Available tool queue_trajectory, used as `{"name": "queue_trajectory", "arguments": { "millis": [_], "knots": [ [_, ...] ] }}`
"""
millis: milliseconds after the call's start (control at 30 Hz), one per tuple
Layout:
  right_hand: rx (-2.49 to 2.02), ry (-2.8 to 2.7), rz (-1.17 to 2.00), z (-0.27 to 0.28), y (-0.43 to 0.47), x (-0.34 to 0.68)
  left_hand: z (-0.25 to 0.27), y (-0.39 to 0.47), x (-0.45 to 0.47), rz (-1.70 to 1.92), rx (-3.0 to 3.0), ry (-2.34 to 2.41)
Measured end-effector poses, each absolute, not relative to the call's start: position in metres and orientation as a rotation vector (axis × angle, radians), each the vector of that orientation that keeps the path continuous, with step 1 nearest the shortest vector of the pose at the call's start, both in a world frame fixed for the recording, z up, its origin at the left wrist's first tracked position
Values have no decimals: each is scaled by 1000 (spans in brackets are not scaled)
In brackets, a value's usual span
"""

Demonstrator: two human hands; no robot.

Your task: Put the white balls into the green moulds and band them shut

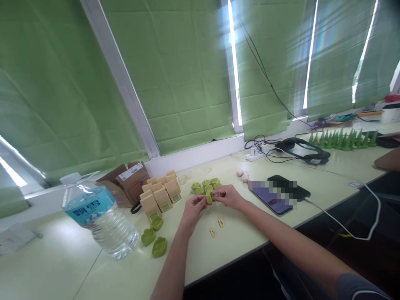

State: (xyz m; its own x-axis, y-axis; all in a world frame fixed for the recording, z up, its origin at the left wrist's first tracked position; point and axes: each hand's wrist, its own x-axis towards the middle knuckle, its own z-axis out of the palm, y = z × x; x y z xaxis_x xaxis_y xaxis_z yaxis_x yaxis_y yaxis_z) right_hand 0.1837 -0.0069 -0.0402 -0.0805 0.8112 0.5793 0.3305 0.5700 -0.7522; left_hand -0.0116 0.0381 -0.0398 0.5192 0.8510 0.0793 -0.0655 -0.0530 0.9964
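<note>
Both hands meet over the table around a small olive-green plastic piece. The fingertips of my left hand pinch its left side, and my right hand grips it from the right. Just behind stands a cluster of green pieces with small yellowish bits on top, partly hidden by the hands. Two small cream loop-shaped parts, a nearer loop and a farther loop, lie on the table in front. To the left rest three hollow green cup-like pieces.
Beige block-like pieces stand by an open cardboard box. A large water bottle is at left. Two phones lie at right, a lit phone and a dark phone with a white cable. Green spiky pieces stand farther right.
</note>
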Motion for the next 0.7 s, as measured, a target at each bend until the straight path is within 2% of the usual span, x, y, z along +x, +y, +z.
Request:
{"name": "queue_trajectory", "arguments": {
  "millis": [700],
  "knots": [
    [-1027,-1613,673,-45,-6,184,-39,35,-13,808,1464,675]
  ]
}}
